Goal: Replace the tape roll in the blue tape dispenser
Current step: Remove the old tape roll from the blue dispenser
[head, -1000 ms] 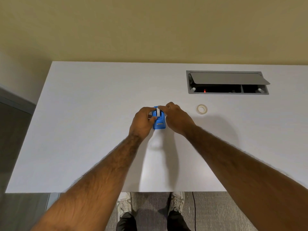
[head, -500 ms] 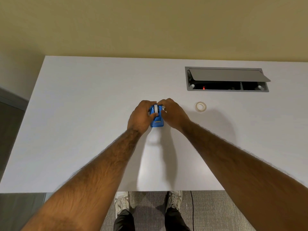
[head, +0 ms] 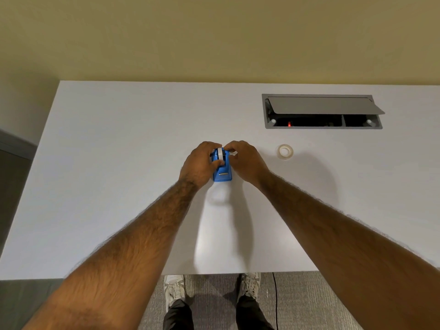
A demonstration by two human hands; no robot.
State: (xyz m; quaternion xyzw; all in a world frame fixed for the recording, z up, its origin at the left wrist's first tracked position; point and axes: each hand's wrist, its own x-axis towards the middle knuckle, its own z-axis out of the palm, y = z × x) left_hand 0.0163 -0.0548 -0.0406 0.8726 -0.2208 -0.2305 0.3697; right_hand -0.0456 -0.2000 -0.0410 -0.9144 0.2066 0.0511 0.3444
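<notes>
A small blue tape dispenser (head: pixel 222 173) stands on the white table (head: pixel 119 163), its metal cutter end toward me. A white tape roll (head: pixel 220 155) sits in its top. My left hand (head: pixel 198 165) grips the dispenser's left side, thumb across its front. My right hand (head: pixel 245 160) holds the right side, fingertips pinching at the roll's hub. A second, clear tape roll (head: pixel 285 151) lies flat on the table to the right, apart from both hands.
An open grey cable box (head: pixel 321 113) with a raised lid is set into the table at the back right. The table's near edge runs just above my shoes (head: pixel 175 288). A yellow wall rises behind the table.
Both hands stay on the dispenser. The camera has tilted a little, so the table sits slightly lower in view. The grip has barely changed.
</notes>
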